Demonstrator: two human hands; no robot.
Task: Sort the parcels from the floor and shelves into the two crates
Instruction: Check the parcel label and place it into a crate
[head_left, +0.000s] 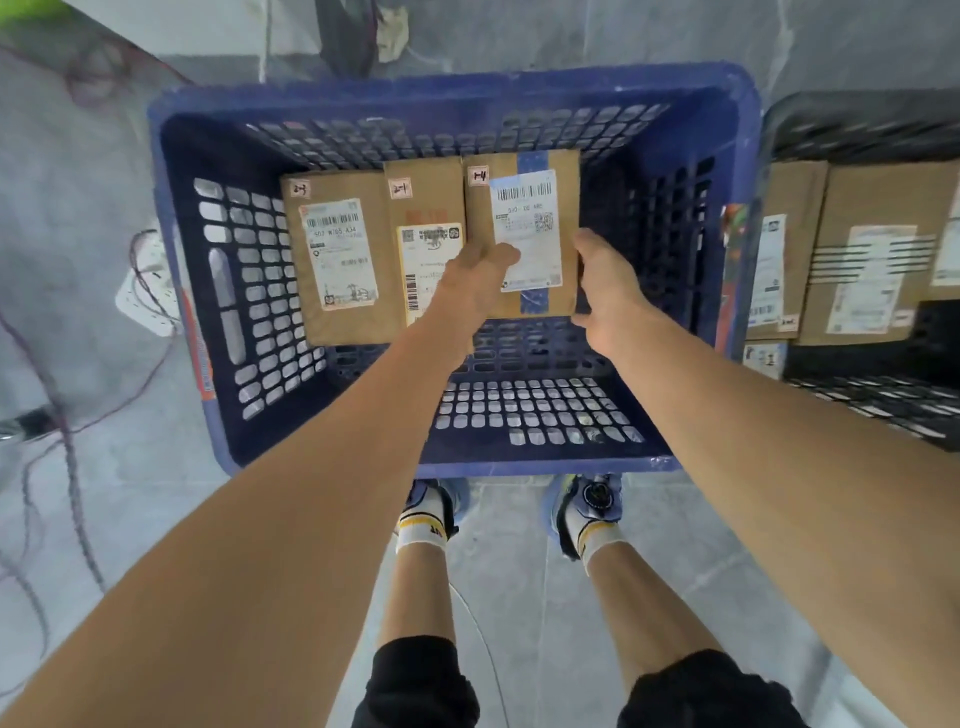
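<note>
**Position.** The held parcel (522, 234) is at frame centre, over the floor of the blue crate (452, 88). It lies just right of the middle parcel (426, 208) and the left parcel (343, 260).

**Grip.** The left hand (478, 280) clasps the parcel's left edge, thumb on the label. The right hand (608, 291) clasps the right edge. The fingers beneath are hidden, so their spread cannot be told.

**Hazards.**
- Mis-sort: the held parcel's tag appears to start with 1 and its neighbours' tags with 2. Check before release.
- Left fingers may be trapped against the middle parcel.
- Uneven release may leave the parcel tilted on its neighbour.

**Legible writing.**
- Held parcel: handwritten "1-4"; printed code begins "590", the rest blurred.
- Left parcel: "507 W765 A34"; tag apparently "2-3".
- Middle parcel: tag apparently "2-1".
- Labels in the black crate (857, 119), at the right edge: unreadable.
</note>
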